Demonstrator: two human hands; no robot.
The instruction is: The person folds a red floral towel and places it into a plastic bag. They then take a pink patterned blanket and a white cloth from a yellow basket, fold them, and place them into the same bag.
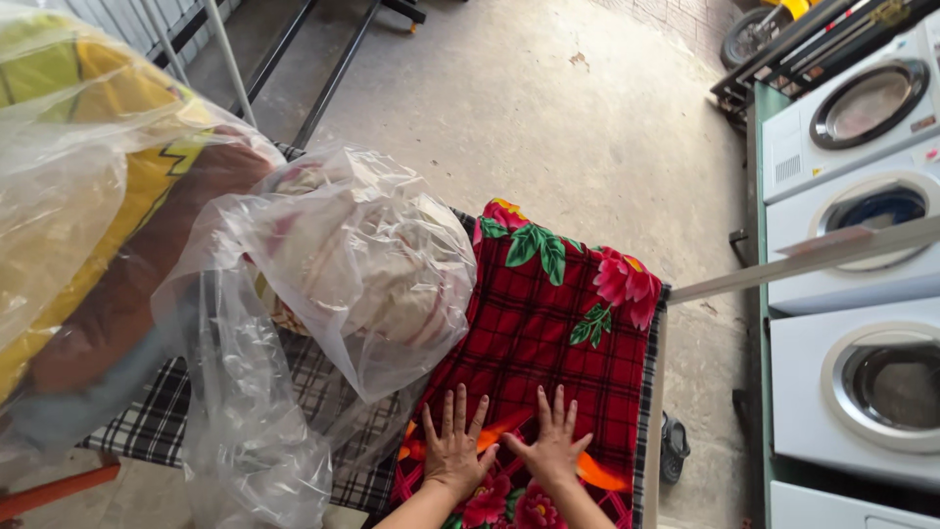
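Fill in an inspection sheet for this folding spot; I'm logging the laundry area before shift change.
Surface: table covered by a black-and-white checked cloth.
Job's things: red plaid floral blanket spread flat.
Clutter: clear plastic bag of pale fabric; larger bagged yellow and brown bundle.
Grippers: left hand and right hand, fingers spread, pressed flat on the blanket.
Cables: nothing seen.
Surroundings: concrete floor; white front-loading washers at right; sandal below the table.
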